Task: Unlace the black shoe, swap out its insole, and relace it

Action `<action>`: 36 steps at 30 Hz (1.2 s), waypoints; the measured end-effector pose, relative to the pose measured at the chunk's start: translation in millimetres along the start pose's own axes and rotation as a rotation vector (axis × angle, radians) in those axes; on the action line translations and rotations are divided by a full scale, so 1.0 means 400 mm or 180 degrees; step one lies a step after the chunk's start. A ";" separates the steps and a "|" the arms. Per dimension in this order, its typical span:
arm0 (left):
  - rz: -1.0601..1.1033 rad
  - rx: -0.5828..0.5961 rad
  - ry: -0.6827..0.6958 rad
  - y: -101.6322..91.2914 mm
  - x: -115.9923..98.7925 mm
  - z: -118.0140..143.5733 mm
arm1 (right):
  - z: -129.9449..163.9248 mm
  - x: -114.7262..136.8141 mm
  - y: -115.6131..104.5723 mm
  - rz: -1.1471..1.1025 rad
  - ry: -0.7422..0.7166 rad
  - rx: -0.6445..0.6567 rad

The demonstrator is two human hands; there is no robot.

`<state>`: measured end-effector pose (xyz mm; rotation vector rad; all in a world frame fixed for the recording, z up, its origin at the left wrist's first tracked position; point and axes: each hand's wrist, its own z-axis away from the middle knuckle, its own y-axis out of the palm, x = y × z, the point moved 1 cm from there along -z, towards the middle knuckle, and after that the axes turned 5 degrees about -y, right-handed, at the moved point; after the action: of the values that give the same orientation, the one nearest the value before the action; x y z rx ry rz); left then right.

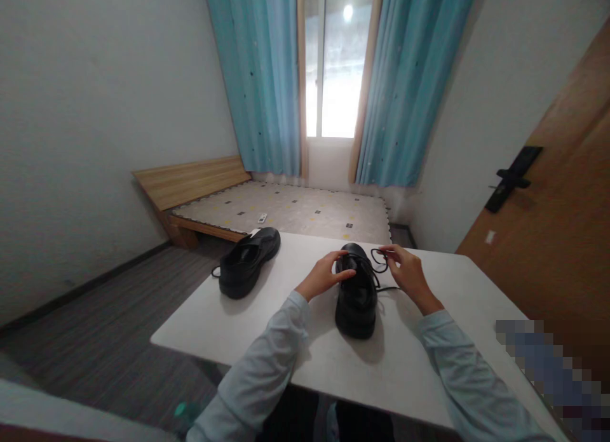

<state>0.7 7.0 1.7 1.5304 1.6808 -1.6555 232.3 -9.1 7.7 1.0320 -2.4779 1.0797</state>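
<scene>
A black lace-up shoe stands on the white table in front of me, its heel toward me. My left hand grips this shoe at the left side of its opening, thumb and forefinger on the upper. Just right of the shoe, my right hand pinches a black shoelace, which loops up from the lacing. Another stretch of lace lies across the tabletop below that hand. The other black shoe sits at the table's left edge, touched by neither hand, with a lace loop sticking out on its left.
Beyond the table is a low bed with a wooden headboard and a small white object on it. Blue curtains flank a bright window. A wooden door stands on the right. My legs are under the near edge.
</scene>
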 end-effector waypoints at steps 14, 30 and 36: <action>0.0136 -0.0469 0.0088 -0.003 0.006 -0.008 | 0.011 0.078 0.029 0.0396 -0.0871 0.0533; 0.0513 -0.0884 -0.0258 0.026 0.029 -0.033 | 0.009 0.097 0.026 0.0110 -0.0726 0.0709; 0.0638 -0.0948 -0.0286 0.031 0.030 -0.038 | 0.014 0.088 0.035 0.0229 -0.0754 0.0865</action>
<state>13.0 22.3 -10.2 1.4060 1.5855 -1.2879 197.7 -24.5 12.8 1.2178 -2.6194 1.4235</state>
